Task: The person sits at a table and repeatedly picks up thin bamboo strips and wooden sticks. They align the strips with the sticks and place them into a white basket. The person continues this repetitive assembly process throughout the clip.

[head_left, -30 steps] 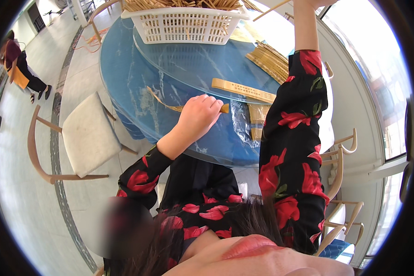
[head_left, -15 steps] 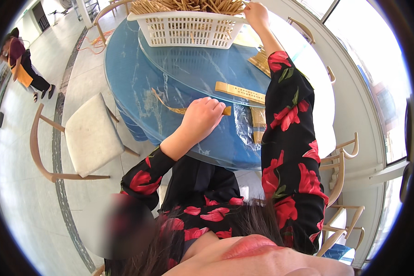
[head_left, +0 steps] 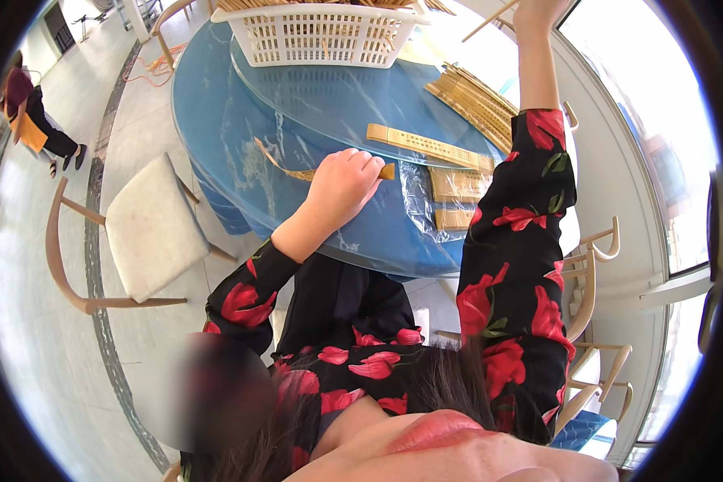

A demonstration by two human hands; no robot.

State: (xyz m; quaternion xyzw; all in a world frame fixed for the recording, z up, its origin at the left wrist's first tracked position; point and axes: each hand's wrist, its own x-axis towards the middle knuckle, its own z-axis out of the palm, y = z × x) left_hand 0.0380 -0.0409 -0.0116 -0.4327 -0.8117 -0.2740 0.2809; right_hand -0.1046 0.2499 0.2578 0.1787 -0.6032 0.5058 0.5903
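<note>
My left hand (head_left: 345,186) rests on the blue marbled table (head_left: 217,120), its fingers wrapped round a narrow golden-brown strip (head_left: 387,172). A thin curling tail of the strip sticks out on the hand's left side. Reaching up past the table's far right, my right hand (head_left: 541,13) is partly cut off by the top edge. From it slants a thin wooden stick (head_left: 490,21), pointing down to the left. A white slatted basket (head_left: 317,40) full of similar sticks stands at the far side of the table.
A long printed tan strip (head_left: 430,149) lies right of my left hand. Near it are tan packets (head_left: 460,185) and clear plastic wrap (head_left: 416,197). Stacked yellow strips (head_left: 474,100) lie behind. A chair (head_left: 149,229) stands on the left; a person (head_left: 36,112) is far left.
My right hand has moved from the basket's right rim up and to the right, with a thin stick now in it. My left hand keeps its hold; the view has shifted slightly.
</note>
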